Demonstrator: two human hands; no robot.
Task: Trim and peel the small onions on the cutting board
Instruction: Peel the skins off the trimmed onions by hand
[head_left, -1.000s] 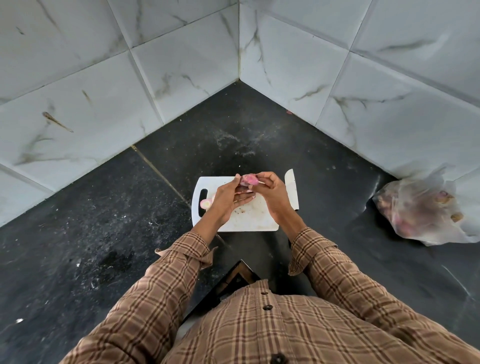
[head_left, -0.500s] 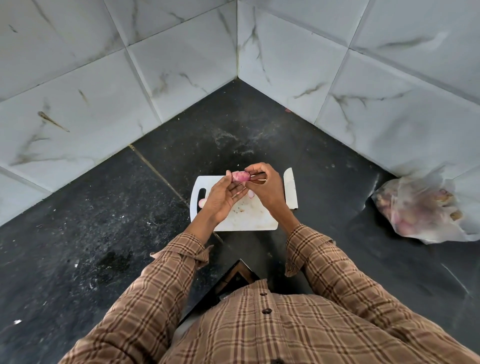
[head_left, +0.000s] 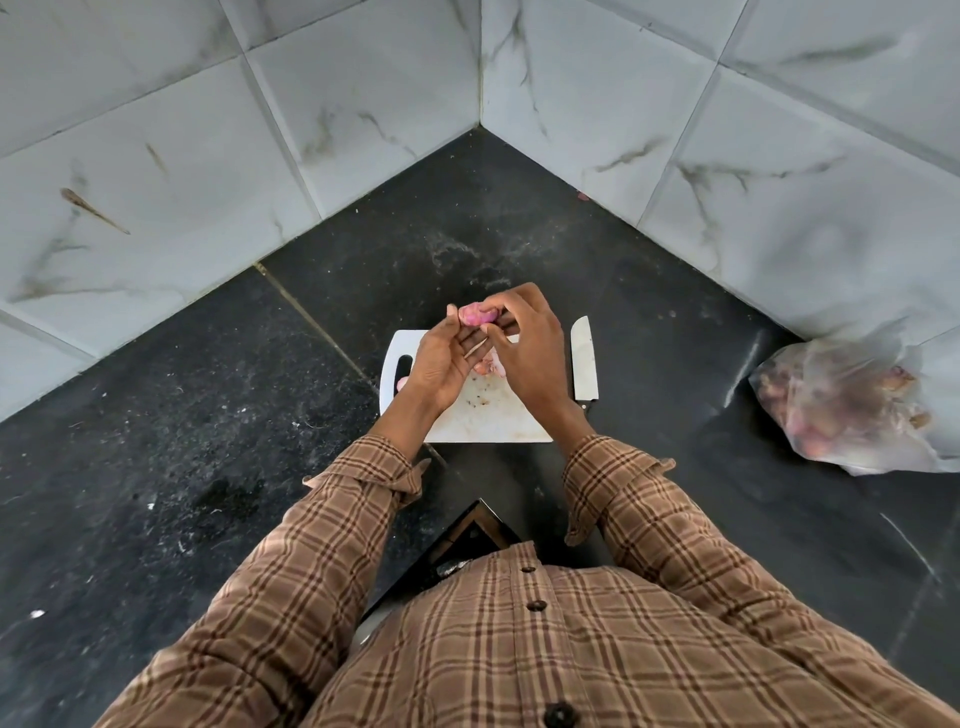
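Both hands meet above the far edge of the white cutting board (head_left: 483, 421), the left hand (head_left: 439, 364) and right hand (head_left: 524, 348) closing their fingers on one small pink onion (head_left: 477, 314) held in the air between them. Peel scraps (head_left: 488, 366) lie on the board beneath. One knife (head_left: 583, 358) rests along the board's right edge, and a plastic bag (head_left: 852, 405) of onions sits well apart on the dark worktop (head_left: 208, 415).

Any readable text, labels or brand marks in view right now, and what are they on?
None readable: no print shows on the white plastic cutting board, the steel knife blade, the clear plastic bag of onions, or the marble-patterned wall tiles.
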